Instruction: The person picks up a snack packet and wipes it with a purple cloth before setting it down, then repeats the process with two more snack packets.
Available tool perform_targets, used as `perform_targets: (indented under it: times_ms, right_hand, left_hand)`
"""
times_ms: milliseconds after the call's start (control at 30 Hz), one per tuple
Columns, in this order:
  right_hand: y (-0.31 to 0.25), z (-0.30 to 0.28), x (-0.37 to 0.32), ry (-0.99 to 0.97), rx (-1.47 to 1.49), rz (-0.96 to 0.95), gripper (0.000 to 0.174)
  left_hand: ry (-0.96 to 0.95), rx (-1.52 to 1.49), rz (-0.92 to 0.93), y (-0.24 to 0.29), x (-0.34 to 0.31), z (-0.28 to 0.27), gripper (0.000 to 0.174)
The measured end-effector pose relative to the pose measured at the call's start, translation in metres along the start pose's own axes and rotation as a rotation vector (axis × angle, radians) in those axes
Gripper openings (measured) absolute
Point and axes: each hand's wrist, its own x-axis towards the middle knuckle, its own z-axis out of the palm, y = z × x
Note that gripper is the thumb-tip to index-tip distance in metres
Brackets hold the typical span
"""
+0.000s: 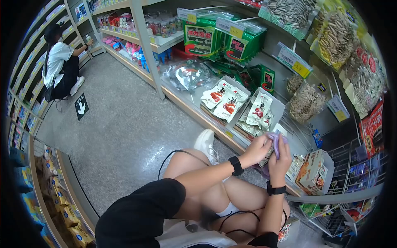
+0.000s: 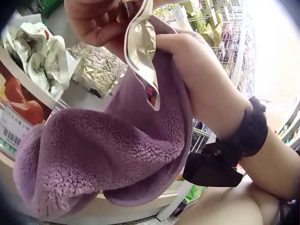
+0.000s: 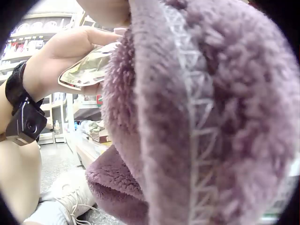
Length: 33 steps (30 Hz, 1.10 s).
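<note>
Purple cloth (image 3: pixel 234 98): closest to the lens in the right wrist view, plush, with pale zigzag stitching along its edge; its loose folds hang below the hands
Packet (image 2: pixel 142 47): gold and white foil, between the two hands and against the cloth, in front of the shelf (image 1: pixel 182 98)
Left hand (image 1: pixel 255 149): gripping the packet, thumb over one face
Right hand (image 1: pixel 280 161): gripping the cloth, fingers bent round it
Step in hand: judged to be rubbing the packet's surface with the cloth
Next move: would seem to call for a steady pinch on the slick foil and a fold of cloth drawn along it, without creasing the pouch
White packets (image 1: pixel 228 103): in open boxes on the shelf, each with a big dark Chinese character, perhaps 酱, above a red food picture; brand too small to read
Green packs (image 1: pixel 201 38): hung above, white Chinese characters that seem to end in 海苔; maker unclear
Yellow price label (image 1: pixel 302 68): looks like 5.5
Barcode tag (image 2: pixel 12 133): on the shelf front, its small print unreadable
Floor sign (image 1: pixel 81 106): black, white arrow, lettering too small
Yellow packages (image 1: pixel 77 236): round blue logo, name not legible
</note>
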Motion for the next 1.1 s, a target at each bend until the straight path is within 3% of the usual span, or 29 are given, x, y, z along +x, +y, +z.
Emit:
perform_targets:
  times_ms: [100, 167, 233, 300, 467, 533, 567, 633, 700, 733, 867, 967, 1000, 1100]
  right_hand:
    - [0.019, 0.002, -0.008, 0.065, -0.043, -0.004, 0.056]
    - [0.022, 0.006, -0.01, 0.107, 0.008, -0.042, 0.051]
    - [0.01, 0.006, -0.012, 0.131, -0.032, -0.052, 0.049]
    - [-0.005, 0.0, -0.011, 0.147, -0.044, -0.071, 0.048]
    - [-0.046, -0.025, -0.006, 0.27, -0.01, -0.038, 0.044]
    - [-0.031, -0.019, -0.013, 0.224, 0.03, -0.085, 0.043]
    - [-0.018, -0.011, -0.019, 0.202, 0.047, -0.107, 0.043]
    - [0.003, 0.007, -0.034, 0.121, 0.038, -0.066, 0.037]
    - [0.014, 0.015, -0.048, 0.087, 0.065, -0.057, 0.035]
    - [0.016, 0.013, -0.044, 0.075, 0.107, -0.047, 0.034]
    - [0.027, 0.0, -0.024, 0.056, 0.217, -0.034, 0.037]
    - [0.039, 0.003, -0.018, 0.047, 0.163, -0.033, 0.047]
    - [0.042, 0.005, -0.018, 0.065, 0.142, -0.044, 0.054]
    - [0.039, 0.002, -0.021, 0.061, 0.148, 0.001, 0.054]
  left_hand:
    - [-0.006, 0.062, 0.085, -0.008, -0.004, 0.006, 0.023]
    - [-0.168, 0.101, -0.041, 0.007, -0.006, -0.001, 0.025]
    - [0.002, -0.062, 0.188, 0.0, -0.007, 0.012, 0.029]
    - [-0.085, -0.093, 0.041, 0.02, -0.012, 0.003, 0.031]
    - [-0.107, -0.357, 0.078, -0.003, -0.014, 0.005, 0.034]
    - [-0.153, -0.48, 0.054, 0.0, -0.013, 0.007, 0.038]
    - [-0.204, -0.371, -0.084, 0.003, -0.017, 0.001, 0.041]
    - [-0.166, -0.463, -0.182, -0.008, -0.032, 0.007, 0.047]
    - [-0.186, -0.18, -0.262, -0.012, -0.042, 0.008, 0.055]
    - [-0.242, 0.013, -0.223, -0.009, -0.042, 0.007, 0.063]
    - [-0.252, 0.064, -0.049, -0.028, -0.032, 0.011, 0.068]
    - [-0.34, 0.159, -0.129, -0.016, -0.023, 0.001, 0.076]
    - [-0.303, 0.11, -0.109, -0.021, -0.024, 0.003, 0.076]
    - [-0.186, 0.081, -0.128, -0.025, -0.032, 0.009, 0.072]
